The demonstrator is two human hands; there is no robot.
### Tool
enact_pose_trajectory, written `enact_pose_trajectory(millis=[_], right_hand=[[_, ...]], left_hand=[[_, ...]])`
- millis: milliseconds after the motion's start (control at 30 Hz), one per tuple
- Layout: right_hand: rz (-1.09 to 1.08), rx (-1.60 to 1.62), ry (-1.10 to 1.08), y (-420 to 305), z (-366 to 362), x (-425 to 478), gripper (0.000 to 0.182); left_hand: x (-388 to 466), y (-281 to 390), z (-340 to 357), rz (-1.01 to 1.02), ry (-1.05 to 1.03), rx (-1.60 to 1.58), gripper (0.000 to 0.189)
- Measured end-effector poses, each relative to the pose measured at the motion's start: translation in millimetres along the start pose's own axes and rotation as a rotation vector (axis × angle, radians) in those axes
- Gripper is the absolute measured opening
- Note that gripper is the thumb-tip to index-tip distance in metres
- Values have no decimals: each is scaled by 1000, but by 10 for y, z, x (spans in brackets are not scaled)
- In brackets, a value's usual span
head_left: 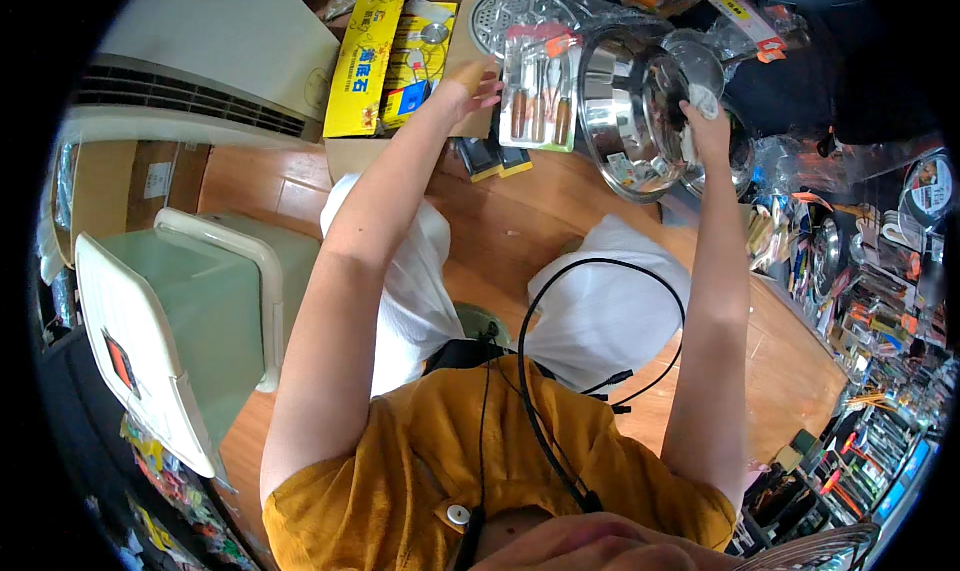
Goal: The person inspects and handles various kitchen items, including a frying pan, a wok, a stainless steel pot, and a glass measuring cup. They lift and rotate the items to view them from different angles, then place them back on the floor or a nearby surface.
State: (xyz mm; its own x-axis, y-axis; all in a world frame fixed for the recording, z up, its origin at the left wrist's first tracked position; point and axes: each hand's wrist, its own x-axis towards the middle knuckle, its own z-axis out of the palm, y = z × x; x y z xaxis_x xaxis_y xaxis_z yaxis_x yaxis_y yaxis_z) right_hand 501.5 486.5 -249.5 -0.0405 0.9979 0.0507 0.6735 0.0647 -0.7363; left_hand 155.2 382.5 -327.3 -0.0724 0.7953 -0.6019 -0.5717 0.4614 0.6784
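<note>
My left hand (474,94) is over the flap of an open cardboard box (471,124), fingers apart with nothing visible in them. Just right of its fingertips stands a blister pack of wooden-handled tools (538,105). Yellow printed packages (366,60) lie in the box. My right hand (709,135) grips a crumpled white cloth (703,102) at the right side of shiny stainless-steel basins (619,105), which stand tilted on their sides. Whether the cloth touches the metal I cannot tell. Behind the blister pack is a perforated round metal plate (517,19).
A pale-green lidded storage bin (202,293) stands at left, below a white appliance with a slotted vent (202,90). Small black-and-yellow packs (491,158) lie on the wooden floor (502,233). Packed kitchenware (870,271) crowds the right. A black cable (536,301) loops over my lap.
</note>
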Motion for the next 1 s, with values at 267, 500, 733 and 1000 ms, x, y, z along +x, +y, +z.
enact_pose_trajectory(millis=[267,500,733,1000], right_hand=[[228,803,183,326,-354,-493,25],[280,1287,85,52,-560,-924,35],[108,1572,-21,-32,-588,-1192,45],[-75,1730,-204,353,-675,-1192,35]], left_hand=[[-116,85,100,4,6,63,38],[-90,-16,57,-11,-110,217,34],[-147,-127,95,-37,-177,303,34],[-270,-120,105,-69,-172,358,34]])
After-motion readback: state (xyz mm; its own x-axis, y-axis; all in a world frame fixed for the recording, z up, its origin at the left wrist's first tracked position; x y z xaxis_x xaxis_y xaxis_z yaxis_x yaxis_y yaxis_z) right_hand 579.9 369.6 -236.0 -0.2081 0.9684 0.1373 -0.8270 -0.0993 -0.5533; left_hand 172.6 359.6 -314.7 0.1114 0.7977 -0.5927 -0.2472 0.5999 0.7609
